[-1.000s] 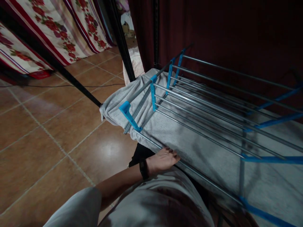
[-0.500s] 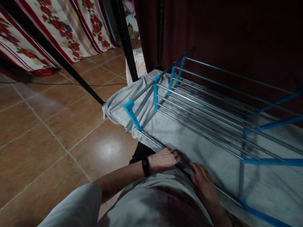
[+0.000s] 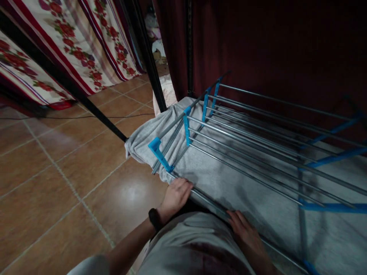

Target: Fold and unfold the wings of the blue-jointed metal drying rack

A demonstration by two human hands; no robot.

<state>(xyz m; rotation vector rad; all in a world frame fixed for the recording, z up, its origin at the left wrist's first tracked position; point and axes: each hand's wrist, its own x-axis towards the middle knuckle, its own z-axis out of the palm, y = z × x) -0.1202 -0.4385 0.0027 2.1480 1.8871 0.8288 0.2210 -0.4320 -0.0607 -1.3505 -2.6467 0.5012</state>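
Observation:
A clothes drying rack (image 3: pixel 243 135) with grey metal bars and blue plastic joints lies on a bed-like surface covered by a grey sheet (image 3: pixel 212 168). My left hand (image 3: pixel 178 193), a dark band on its wrist, is wrapped round the rack's near tube, close to the blue corner piece (image 3: pixel 160 154). Farther right along that same tube, my right hand (image 3: pixel 245 229) lies over it with the fingers bent; its thumb is hidden. The tube runs right in front of my body.
Black metal posts (image 3: pixel 150 57) rise at the surface's far left corner. A dark red curtain (image 3: pixel 258 46) hangs behind the rack. To the left are a tiled floor (image 3: pixel 65 152), a thin cable (image 3: pixel 114 116) and a floral curtain (image 3: pixel 86 42).
My left hand has slid left along the near tube toward the blue corner and now closes round it. My right hand stays on the tube. The view has tilted slightly up.

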